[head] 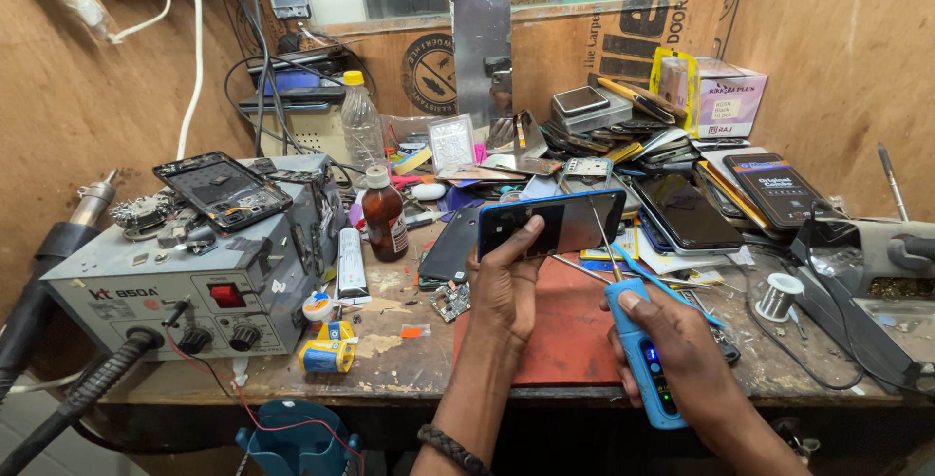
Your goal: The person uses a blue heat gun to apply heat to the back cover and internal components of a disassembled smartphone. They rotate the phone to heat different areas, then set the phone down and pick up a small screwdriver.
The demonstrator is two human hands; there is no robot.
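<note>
Cluttered repair bench (409,364), plywood walls.
Left hand (506,286) grips a blue phone (552,224) above the red mat (570,335); right hand (677,349) wraps a blue soldering iron (643,359), right of the mat.

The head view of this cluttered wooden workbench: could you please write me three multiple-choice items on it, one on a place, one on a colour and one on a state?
1. Where does the brown glass bottle with the white cap stand?
A. right of the grey box-shaped rework station
B. on the red work mat
C. on the floor

2. What colour is the pen-shaped soldering tool in the right hand?
A. yellow
B. blue
C. white

3. How is the slim blue smartphone held?
A. lying flat on the mat
B. closed in a box
C. raised off the bench in the left hand

Answers: 1 A, the bottle stands just right of the station. 2 B, its body is blue. 3 C, the fingers clasp its edge above the mat.
</note>
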